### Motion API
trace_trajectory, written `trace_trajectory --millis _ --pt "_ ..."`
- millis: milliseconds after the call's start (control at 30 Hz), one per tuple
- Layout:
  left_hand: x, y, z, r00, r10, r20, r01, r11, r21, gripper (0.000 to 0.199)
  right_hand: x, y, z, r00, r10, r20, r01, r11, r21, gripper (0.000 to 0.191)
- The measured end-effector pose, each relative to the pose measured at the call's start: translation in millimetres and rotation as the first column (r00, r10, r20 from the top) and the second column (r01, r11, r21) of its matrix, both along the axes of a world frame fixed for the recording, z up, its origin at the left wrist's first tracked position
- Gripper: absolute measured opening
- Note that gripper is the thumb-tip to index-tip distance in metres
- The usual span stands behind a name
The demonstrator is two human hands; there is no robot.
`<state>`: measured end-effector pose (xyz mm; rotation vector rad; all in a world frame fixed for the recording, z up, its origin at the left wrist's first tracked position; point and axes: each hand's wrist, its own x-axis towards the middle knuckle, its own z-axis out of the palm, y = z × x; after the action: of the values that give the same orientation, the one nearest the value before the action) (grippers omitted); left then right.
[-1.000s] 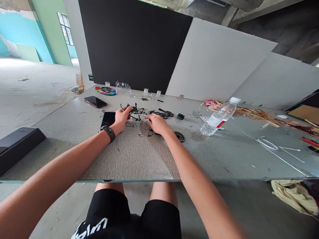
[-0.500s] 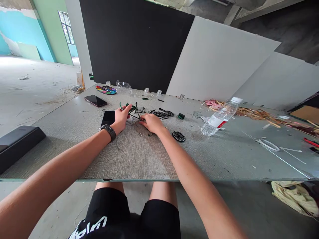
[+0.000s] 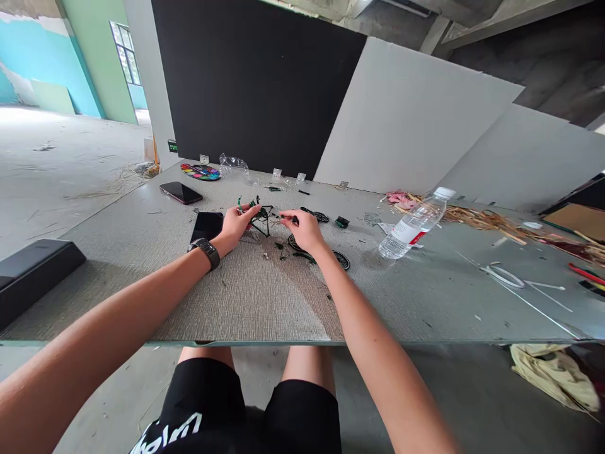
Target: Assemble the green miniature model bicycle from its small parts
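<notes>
My left hand [image 3: 235, 227] is closed on a dark green model bicycle frame [image 3: 265, 222], lifted over the table, with its thin tubes jutting to the right of my fingers. To the right of the frame and apart from it, my right hand [image 3: 307, 233] is closed in a pinch. Something small and dark shows at its fingertips, too small to name. Under and behind this hand lie black model wheels, partly hidden; one wheel [image 3: 341, 260] shows beside my wrist and another [image 3: 322, 217] farther back. Small loose parts [image 3: 282, 251] lie just in front of the right hand.
A dark green block [image 3: 341, 222] and a water bottle [image 3: 416, 224] stand to the right. A black device [image 3: 207, 225] lies by my left wrist, a phone [image 3: 181, 192] and paint palette [image 3: 201, 171] behind it. Zip ties [image 3: 505, 275] and wood strips [image 3: 486, 223] lie far right.
My right hand has moved away from the bicycle frame to the right and slightly up. The frame, still in my left hand, has shifted slightly right and turned.
</notes>
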<state>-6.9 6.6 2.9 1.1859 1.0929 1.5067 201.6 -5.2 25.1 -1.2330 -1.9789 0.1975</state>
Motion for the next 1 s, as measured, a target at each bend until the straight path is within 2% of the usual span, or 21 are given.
trace_trajectory --millis 233,400,567,667,733,900,1000 --pt "1.0 -4.3 1.4 0.994 -0.098 -0.052 0.099 0.995 0.023 0.031 -10.1 -9.3 3.5 0.997 0.068 -0.031 -0.068 0.998 0.006 0.013" --pt "1.8 -7.3 4.0 0.989 -0.134 -0.056 0.137 0.99 0.043 0.029 -13.0 -13.0 4.3 0.997 0.073 -0.035 -0.073 0.997 -0.014 0.016" --pt "1.0 -6.4 2.9 0.988 -0.14 -0.061 0.143 0.989 0.047 0.029 -14.5 -11.8 4.5 0.994 -0.006 -0.106 0.006 1.0 -0.001 0.026" --pt "0.8 -7.3 3.7 0.988 -0.141 -0.066 0.144 0.989 0.041 0.029 -15.8 -13.9 6.4 0.992 -0.002 -0.123 0.005 1.0 0.024 0.017" --pt "1.4 -9.1 5.6 0.987 -0.153 -0.04 0.153 0.988 0.021 0.028 -16.3 -15.8 7.6 0.994 0.011 -0.113 -0.007 0.999 0.035 0.015" --pt "5.1 -12.9 8.3 0.976 -0.196 0.089 0.197 0.98 0.0 0.021 -16.3 -17.5 8.4 0.992 -0.018 -0.126 0.016 1.0 -0.016 0.034" --pt "7.0 -12.8 6.8 0.963 -0.226 0.147 0.229 0.973 -0.004 0.019 -16.5 -15.8 7.7 0.985 -0.006 -0.172 -0.003 0.999 -0.054 0.031"
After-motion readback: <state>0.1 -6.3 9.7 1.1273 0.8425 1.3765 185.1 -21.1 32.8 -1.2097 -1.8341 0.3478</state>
